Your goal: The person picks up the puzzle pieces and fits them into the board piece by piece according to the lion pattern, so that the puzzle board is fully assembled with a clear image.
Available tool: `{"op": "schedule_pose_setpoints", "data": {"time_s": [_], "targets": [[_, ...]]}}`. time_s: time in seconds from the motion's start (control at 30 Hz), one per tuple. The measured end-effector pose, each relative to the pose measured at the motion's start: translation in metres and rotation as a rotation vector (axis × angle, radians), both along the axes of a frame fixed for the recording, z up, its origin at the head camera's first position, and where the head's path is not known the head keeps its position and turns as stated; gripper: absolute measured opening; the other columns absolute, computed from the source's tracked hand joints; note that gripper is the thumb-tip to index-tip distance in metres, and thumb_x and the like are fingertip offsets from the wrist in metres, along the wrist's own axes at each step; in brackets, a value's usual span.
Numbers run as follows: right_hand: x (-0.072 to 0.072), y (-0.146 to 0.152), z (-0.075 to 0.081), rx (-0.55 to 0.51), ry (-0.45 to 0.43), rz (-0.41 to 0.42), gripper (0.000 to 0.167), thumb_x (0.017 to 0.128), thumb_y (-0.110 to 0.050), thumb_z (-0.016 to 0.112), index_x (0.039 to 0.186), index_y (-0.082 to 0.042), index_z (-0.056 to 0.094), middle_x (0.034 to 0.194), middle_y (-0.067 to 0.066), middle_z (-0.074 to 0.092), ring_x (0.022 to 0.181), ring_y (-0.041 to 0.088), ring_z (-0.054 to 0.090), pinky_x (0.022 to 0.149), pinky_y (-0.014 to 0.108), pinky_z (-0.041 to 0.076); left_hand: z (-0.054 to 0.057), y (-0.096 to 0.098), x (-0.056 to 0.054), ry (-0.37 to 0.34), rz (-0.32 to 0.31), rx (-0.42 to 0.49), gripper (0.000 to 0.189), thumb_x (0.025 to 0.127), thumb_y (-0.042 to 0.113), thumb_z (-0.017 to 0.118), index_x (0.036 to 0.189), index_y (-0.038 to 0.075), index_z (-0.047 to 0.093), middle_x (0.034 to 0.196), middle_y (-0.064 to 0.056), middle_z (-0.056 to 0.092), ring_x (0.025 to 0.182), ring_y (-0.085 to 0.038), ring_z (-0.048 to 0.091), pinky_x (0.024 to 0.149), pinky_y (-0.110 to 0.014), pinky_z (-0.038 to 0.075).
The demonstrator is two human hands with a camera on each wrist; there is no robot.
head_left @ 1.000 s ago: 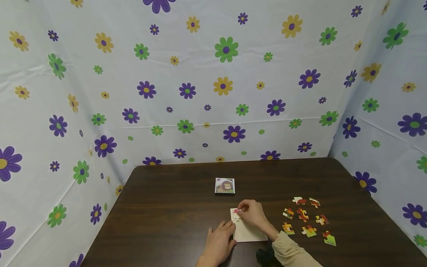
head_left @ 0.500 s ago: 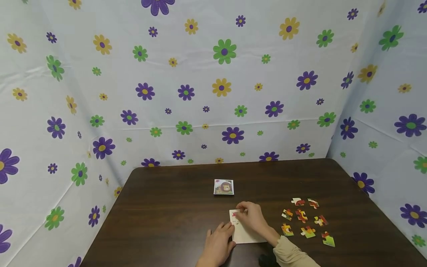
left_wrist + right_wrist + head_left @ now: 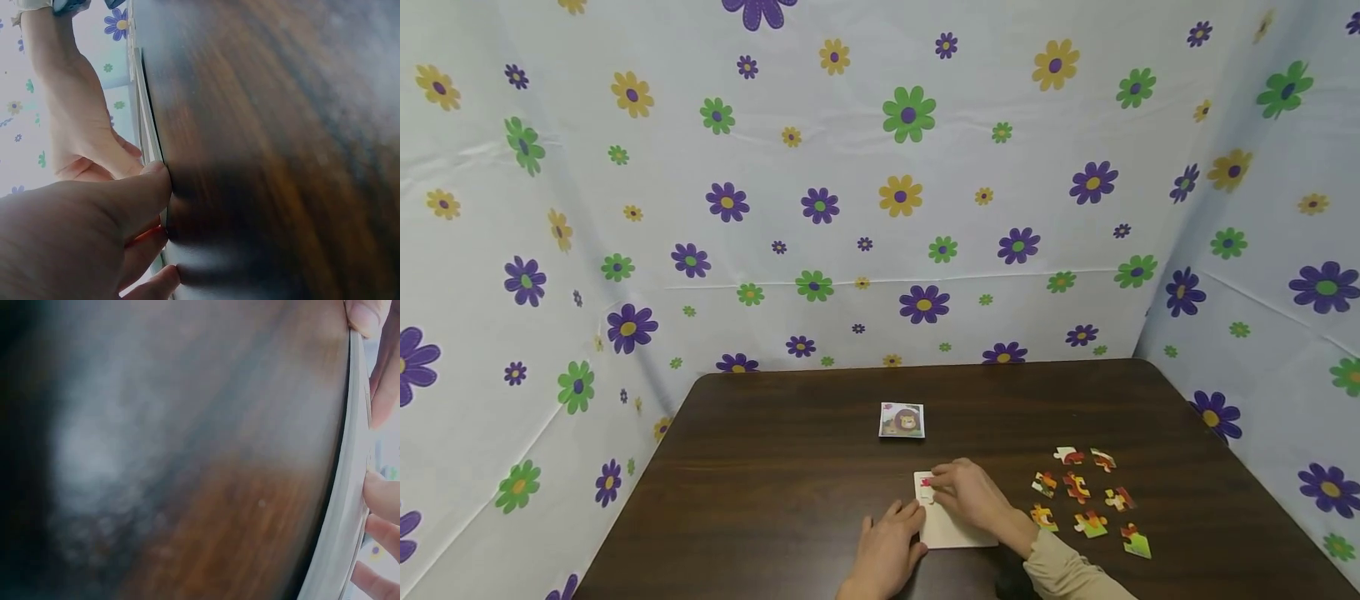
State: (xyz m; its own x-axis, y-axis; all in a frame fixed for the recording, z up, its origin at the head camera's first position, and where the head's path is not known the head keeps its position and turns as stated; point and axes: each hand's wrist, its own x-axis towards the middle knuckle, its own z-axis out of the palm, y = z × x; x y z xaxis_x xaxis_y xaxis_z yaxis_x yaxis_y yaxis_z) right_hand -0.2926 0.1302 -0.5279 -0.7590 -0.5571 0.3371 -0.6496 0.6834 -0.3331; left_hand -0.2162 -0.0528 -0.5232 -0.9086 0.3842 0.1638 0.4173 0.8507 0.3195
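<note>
A pale puzzle board (image 3: pixel 951 529) lies flat on the dark table. At its upper left corner sits a puzzle piece (image 3: pixel 927 485) with a pink patch. My right hand (image 3: pixel 972 496) bends over the board, fingertips at the right side of that piece; in the right wrist view its fingers (image 3: pixel 382 497) rest on the board. Beside the left edge lies my left hand (image 3: pixel 889 546), fingers extended; the left wrist view has its thumb (image 3: pixel 153 184) against the board's edge. The contact between right fingertips and piece is partly hidden.
Several loose puzzle pieces (image 3: pixel 1077 487) are spread to the right of the board. Behind it lies a small lion picture (image 3: pixel 902 421). A dark object (image 3: pixel 1013 582) shows below the right sleeve. Flower-printed cloth (image 3: pixel 865 167) surrounds the wooden table (image 3: pixel 760 467).
My right hand has shifted slightly right, and its fingertips have gone from pinching the corner piece to lying over its right side. The left hand keeps its place.
</note>
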Motion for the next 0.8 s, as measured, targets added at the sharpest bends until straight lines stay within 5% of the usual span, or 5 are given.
{"op": "schedule_pose_setpoints", "data": {"time_s": [0.43, 0.8], "targets": [[-0.0027, -0.0018, -0.0023, -0.016, 0.088, -0.022, 0.018, 0.079, -0.012, 0.077, 0.096, -0.011, 0.078, 0.099, 0.006, 0.072, 0.085, 0.025, 0.063, 0.072, 0.038, 0.052, 0.0019, 0.001, -0.0007, 0.039, 0.003, -0.03, 0.043, 0.078, 0.023, 0.076, 0.119, 0.015, 0.064, 0.127, 0.0, 0.063, 0.113, -0.03, 0.059, 0.075, -0.061, 0.044], [-0.0022, -0.0027, -0.0036, -0.031, 0.024, -0.075, 0.016, 0.077, -0.012, 0.078, 0.093, -0.01, 0.079, 0.097, 0.004, 0.073, 0.086, 0.024, 0.063, 0.074, 0.038, 0.051, -0.001, 0.0011, 0.002, 0.012, 0.017, -0.021, 0.051, 0.08, 0.027, 0.075, 0.126, 0.009, 0.061, 0.13, -0.005, 0.06, 0.117, -0.03, 0.057, 0.08, -0.064, 0.043]]}}
